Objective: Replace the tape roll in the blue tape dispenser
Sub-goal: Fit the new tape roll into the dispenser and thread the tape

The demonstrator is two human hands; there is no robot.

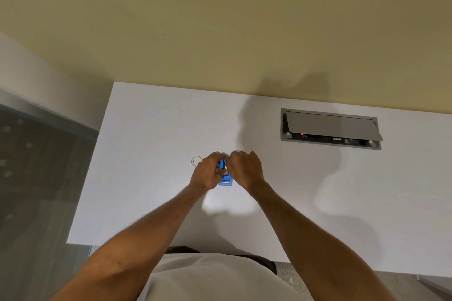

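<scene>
The blue tape dispenser (225, 179) sits on the white tabletop (146, 178), caught between both hands. The left hand (206, 173) and right hand (245, 168) each keep a closed grip on it, fingers curled over its top. A clear tape roll (196, 161) lies just beside the left hand. A grey cable box (330, 128) is set into the tabletop, well apart.

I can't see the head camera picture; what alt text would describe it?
Both hands, left hand and right hand, close around a small blue tape dispenser on a white table. A clear tape roll lies beside the left hand; an open cable hatch sits far right.
</scene>
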